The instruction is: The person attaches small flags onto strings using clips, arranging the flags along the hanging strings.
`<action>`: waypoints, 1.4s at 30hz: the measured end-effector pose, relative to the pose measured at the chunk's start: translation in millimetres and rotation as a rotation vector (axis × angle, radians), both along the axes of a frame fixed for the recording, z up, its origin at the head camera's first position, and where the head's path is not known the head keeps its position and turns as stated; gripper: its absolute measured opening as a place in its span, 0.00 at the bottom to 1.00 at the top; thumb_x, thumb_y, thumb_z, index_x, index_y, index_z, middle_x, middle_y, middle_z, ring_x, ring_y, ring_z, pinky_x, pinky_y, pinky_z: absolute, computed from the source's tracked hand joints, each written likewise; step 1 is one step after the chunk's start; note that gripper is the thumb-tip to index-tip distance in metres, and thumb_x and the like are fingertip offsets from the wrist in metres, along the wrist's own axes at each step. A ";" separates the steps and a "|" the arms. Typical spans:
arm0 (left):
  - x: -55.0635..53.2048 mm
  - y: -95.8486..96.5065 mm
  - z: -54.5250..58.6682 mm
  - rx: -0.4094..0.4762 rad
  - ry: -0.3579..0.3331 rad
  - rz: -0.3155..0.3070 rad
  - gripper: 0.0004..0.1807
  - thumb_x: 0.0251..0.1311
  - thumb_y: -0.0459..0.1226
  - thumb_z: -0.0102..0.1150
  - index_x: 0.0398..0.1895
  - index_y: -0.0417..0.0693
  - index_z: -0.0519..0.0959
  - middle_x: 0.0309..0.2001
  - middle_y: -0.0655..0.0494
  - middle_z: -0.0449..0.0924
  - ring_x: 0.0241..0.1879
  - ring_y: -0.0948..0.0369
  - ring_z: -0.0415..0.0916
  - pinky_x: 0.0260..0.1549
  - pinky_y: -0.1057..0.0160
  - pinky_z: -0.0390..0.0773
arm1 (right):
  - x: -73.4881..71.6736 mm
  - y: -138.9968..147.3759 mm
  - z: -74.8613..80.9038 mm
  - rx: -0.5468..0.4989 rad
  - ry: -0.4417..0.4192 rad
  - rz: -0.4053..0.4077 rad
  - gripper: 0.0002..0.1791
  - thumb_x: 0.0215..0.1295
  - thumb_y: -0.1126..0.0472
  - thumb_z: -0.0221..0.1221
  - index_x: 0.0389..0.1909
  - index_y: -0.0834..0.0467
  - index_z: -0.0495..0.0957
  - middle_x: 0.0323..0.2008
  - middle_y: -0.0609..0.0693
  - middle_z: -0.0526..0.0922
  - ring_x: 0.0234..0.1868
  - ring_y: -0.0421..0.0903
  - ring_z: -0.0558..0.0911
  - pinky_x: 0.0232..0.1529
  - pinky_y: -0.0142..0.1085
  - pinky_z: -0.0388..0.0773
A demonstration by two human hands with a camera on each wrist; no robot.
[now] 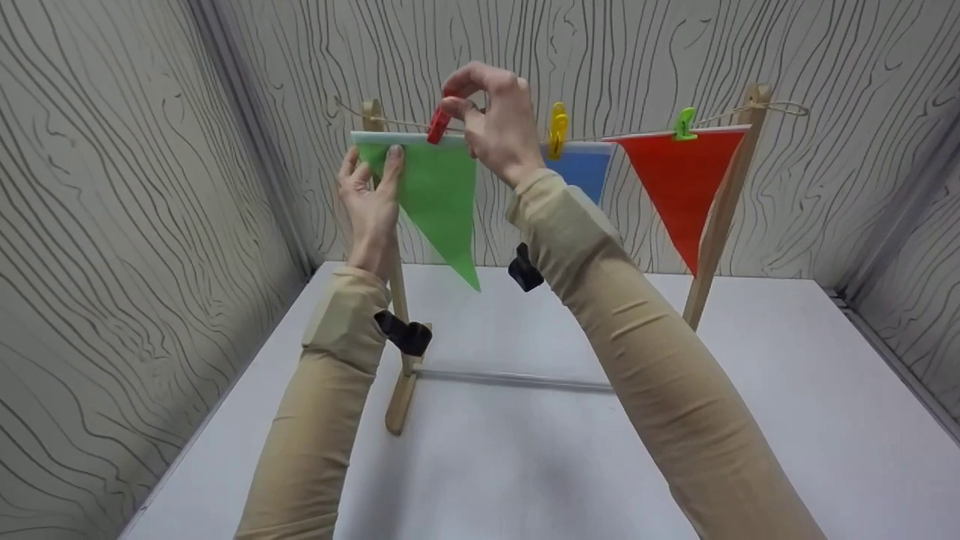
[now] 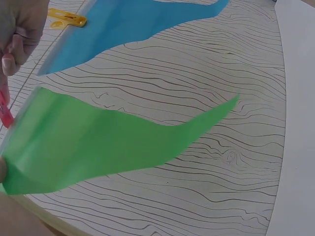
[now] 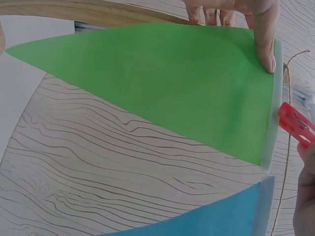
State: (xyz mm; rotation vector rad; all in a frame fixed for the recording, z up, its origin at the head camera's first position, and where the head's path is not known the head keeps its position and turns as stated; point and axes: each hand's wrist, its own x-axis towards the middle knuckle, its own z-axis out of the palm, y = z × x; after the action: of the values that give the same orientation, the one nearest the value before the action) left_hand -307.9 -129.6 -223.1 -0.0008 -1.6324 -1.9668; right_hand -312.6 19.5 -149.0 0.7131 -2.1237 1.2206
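Observation:
My left hand pinches a green triangular pennant near its upper left corner, thumb in front and fingers behind. The pennant's white top edge lies along a thin string. Between thumb and fingertips, my right hand pinches a red clothespin. The clothespin's tip is right at the middle of that white edge, as the right wrist view shows. To the right hangs a blue pennant under a yellow clothespin, partly hidden by my right wrist in the head view.
A red pennant hangs at the right from a light green clothespin. Wooden posts, one at the left and one at the right, carry the string. A clear rod runs low between them above a white table. Wood-patterned walls stand behind.

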 end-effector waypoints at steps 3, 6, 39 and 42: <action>-0.3 1.5 0.2 0.000 -0.004 -0.003 0.22 0.70 0.39 0.59 0.60 0.32 0.77 0.80 0.51 0.47 0.82 0.53 0.43 0.79 0.59 0.55 | -0.3 -1.2 1.4 0.041 0.004 -0.005 0.10 0.68 0.62 0.61 0.47 0.63 0.82 0.46 0.55 0.87 0.45 0.42 0.82 0.55 0.28 0.74; -0.5 2.2 0.0 0.002 -0.014 -0.009 0.22 0.71 0.40 0.59 0.61 0.34 0.77 0.80 0.52 0.47 0.82 0.54 0.43 0.79 0.58 0.55 | -0.8 -2.5 2.2 0.074 0.012 0.002 0.10 0.68 0.63 0.61 0.46 0.63 0.82 0.46 0.56 0.87 0.52 0.47 0.82 0.64 0.33 0.70; 2.0 1.4 -0.3 0.021 -0.013 -0.005 0.26 0.69 0.41 0.61 0.67 0.39 0.73 0.79 0.50 0.50 0.81 0.52 0.47 0.78 0.58 0.58 | 1.6 2.4 -4.5 0.147 -0.104 0.096 0.30 0.69 0.57 0.61 0.70 0.61 0.69 0.64 0.55 0.79 0.13 0.31 0.70 0.21 0.23 0.72; 4.3 -0.9 -2.6 0.032 -0.027 0.013 0.27 0.69 0.42 0.61 0.66 0.39 0.74 0.80 0.52 0.50 0.82 0.53 0.42 0.80 0.56 0.52 | 1.4 4.6 -7.2 0.125 -0.090 0.092 0.31 0.68 0.59 0.63 0.71 0.61 0.68 0.65 0.56 0.78 0.13 0.31 0.70 0.21 0.22 0.73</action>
State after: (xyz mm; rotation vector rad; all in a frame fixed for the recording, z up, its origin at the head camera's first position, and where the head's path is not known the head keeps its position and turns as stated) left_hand -303.6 -130.5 -225.7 0.0482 -1.6136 -1.9911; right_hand -311.3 24.0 -156.2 0.8324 -2.2799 1.1954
